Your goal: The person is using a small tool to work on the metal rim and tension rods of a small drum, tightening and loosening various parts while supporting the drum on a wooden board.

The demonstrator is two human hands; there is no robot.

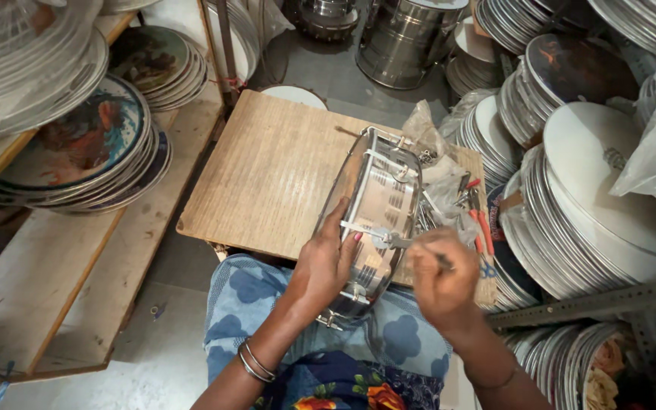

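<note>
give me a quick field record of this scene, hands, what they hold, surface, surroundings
left hand: steadies a metal drum frame, stood on edge
right hand: grips a thin tool at the frame's rim
surface: wooden board
beside frame: pliers, red handles, and plastic bags
surroundings: stacked round plates at right, painted discs at left
</note>
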